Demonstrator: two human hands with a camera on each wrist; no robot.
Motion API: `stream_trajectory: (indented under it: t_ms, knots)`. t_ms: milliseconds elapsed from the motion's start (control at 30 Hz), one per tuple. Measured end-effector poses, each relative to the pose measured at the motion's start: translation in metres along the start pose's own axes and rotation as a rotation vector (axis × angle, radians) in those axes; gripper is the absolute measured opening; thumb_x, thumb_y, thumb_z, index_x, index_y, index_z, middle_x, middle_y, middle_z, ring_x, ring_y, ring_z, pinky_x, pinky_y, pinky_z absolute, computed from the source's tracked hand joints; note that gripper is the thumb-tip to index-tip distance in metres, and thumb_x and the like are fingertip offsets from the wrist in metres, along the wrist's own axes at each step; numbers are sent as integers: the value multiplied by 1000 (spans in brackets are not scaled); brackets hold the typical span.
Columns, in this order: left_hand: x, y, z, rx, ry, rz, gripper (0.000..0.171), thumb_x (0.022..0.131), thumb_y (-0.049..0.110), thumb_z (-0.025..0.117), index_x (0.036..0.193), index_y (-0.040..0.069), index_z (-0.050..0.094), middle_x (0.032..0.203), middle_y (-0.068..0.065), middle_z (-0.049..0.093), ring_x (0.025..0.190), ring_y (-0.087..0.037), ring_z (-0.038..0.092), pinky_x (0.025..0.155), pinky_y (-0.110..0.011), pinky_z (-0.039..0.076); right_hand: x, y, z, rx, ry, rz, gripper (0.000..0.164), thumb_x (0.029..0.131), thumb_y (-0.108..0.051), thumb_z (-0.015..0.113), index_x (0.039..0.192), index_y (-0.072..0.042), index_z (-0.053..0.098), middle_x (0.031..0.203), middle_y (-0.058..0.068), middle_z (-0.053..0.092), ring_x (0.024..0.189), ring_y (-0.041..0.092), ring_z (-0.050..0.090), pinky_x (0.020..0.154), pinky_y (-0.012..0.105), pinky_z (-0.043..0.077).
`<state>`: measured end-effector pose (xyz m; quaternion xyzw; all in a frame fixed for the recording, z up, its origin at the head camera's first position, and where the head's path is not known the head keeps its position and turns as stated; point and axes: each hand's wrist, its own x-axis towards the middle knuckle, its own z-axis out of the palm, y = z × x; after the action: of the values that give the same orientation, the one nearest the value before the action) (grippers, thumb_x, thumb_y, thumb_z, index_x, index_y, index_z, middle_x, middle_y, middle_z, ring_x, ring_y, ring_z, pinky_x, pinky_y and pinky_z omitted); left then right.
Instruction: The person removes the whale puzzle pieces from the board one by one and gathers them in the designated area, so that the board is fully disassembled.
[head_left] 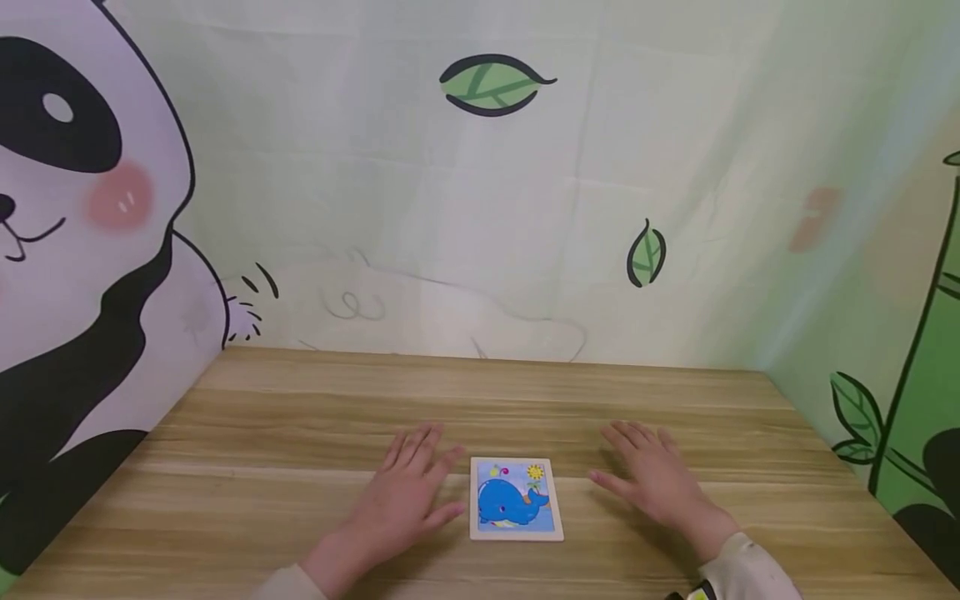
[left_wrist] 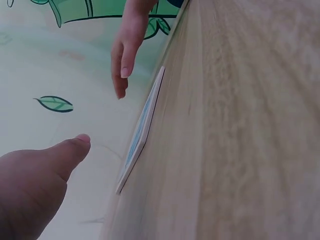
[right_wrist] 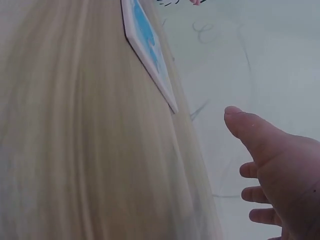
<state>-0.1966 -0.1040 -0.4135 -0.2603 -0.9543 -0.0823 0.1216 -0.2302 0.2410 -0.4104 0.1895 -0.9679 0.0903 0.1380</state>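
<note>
Though nearer the left hand [head_left: 400,493] than the right hand [head_left: 658,478], whale board [head_left: 516,500] flat between them, both hands loosely spread.

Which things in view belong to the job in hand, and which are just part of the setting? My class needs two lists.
Likely part of the job:
whale picture board, lying flat
left grip, open, apart from the board
right grip, open, farther from the board

Just setting:
wooden table, under the board
panda drawing
leaf drawings
</note>
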Motion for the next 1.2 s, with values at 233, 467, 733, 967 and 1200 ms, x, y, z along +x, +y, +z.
stream_trajectory:
  t_ms: [233, 467, 733, 967, 1200]
  knots:
    - [6, 11, 4, 9, -5, 54, 61, 92, 52, 54, 142, 17, 47, 153, -18, 34, 143, -37, 31, 117, -54, 23, 6, -11, 2, 114, 12, -40, 62, 87, -40, 67, 134, -2, 54, 138, 20, 53, 127, 43, 48, 105, 61, 34]
    - [9, 22, 7, 39, -24, 91, 61, 92, 53, 54, 142, 20, 47, 152, -17, 36, 142, -36, 31, 116, -52, 28, 14, -24, -2, 175, -28, -41, 58, 89, -38, 66, 135, -6, 53, 139, 18, 54, 127, 40, 50, 105, 58, 38]
    - [12, 35, 11, 42, -77, 126, 60, 94, 55, 49, 146, 26, 41, 156, -15, 31, 145, -33, 29, 117, -50, 26, 24, -36, -4, 219, -52, -78, 50, 90, -31, 66, 133, -6, 55, 133, 16, 59, 124, 36, 54, 103, 53, 42]
    - [10, 46, 20, 110, -34, 215, 59, 93, 55, 50, 144, 27, 43, 155, -15, 33, 143, -32, 34, 114, -49, 32, 30, -44, 0, 259, -53, -117, 44, 91, -27, 64, 129, -5, 58, 130, 14, 62, 123, 33, 56, 103, 51, 43]
    - [6, 53, 25, 87, -49, 240, 59, 94, 57, 46, 145, 27, 42, 155, -15, 34, 143, -33, 34, 114, -51, 32, 36, -55, 5, 247, -63, -138, 40, 91, -25, 64, 125, -4, 61, 124, 13, 65, 118, 31, 60, 100, 48, 47]
